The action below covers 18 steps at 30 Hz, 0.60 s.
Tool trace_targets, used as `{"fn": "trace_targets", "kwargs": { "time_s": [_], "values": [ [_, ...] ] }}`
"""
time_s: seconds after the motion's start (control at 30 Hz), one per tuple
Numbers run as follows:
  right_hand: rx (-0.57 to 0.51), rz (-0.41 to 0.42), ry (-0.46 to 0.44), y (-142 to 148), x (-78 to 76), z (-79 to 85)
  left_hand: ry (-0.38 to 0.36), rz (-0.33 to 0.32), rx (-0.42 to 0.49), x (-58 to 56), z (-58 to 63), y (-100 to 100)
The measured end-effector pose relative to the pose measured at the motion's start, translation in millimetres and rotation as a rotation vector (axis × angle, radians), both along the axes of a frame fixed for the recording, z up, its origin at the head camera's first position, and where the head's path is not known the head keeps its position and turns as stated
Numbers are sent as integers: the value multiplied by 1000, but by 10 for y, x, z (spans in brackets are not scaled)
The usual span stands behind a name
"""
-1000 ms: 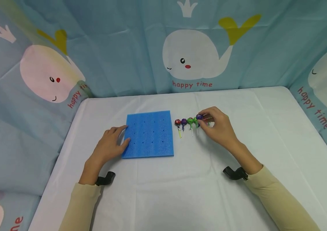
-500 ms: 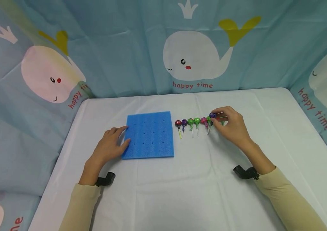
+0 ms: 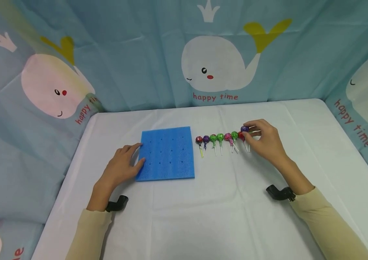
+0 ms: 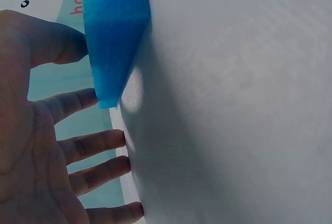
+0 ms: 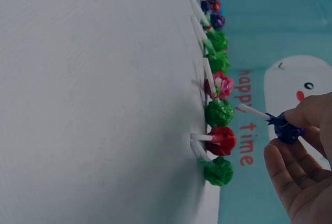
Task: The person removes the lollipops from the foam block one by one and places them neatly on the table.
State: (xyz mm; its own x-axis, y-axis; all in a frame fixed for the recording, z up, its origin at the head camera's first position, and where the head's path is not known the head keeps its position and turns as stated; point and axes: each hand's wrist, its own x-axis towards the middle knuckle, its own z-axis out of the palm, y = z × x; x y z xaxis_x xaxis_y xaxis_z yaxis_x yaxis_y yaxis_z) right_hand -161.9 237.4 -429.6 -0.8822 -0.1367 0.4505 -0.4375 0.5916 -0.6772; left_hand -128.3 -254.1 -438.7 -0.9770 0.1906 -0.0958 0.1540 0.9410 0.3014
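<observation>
My right hand (image 3: 264,141) pinches a dark blue-purple wrapped lollipop (image 5: 288,131) by its head, between thumb and fingertips. Its white stick points away from the palm. The lollipop hangs close over the right end of a row of lollipops, just above a red lollipop (image 5: 222,141) and a green lollipop (image 5: 218,171). To the left, a flat blue foam board (image 3: 167,154) with rows of small holes lies on the table. My left hand (image 3: 120,165) touches the board's left edge with thumb and index finger; its fingers are spread in the left wrist view.
The row runs from a dark red lollipop (image 3: 199,139) beside the board through purple, green and pink ones, sticks toward me. A white cloth covers the table (image 3: 197,216). Behind it hangs a blue whale-print curtain (image 3: 138,72). Black wrist mounts (image 3: 280,192) sit on both wrists.
My right hand has moved right along the row, carrying the purple lollipop, and more of the row now shows. My left hand stays at the board's edge.
</observation>
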Motion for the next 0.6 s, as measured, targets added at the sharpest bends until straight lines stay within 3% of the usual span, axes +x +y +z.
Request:
{"fn": "trace_targets", "kwargs": {
  "time_s": [0.6],
  "values": [
    [39,-36,-44,219,-32,-38,17,5,-12,-18,-25,25]
  ]
}}
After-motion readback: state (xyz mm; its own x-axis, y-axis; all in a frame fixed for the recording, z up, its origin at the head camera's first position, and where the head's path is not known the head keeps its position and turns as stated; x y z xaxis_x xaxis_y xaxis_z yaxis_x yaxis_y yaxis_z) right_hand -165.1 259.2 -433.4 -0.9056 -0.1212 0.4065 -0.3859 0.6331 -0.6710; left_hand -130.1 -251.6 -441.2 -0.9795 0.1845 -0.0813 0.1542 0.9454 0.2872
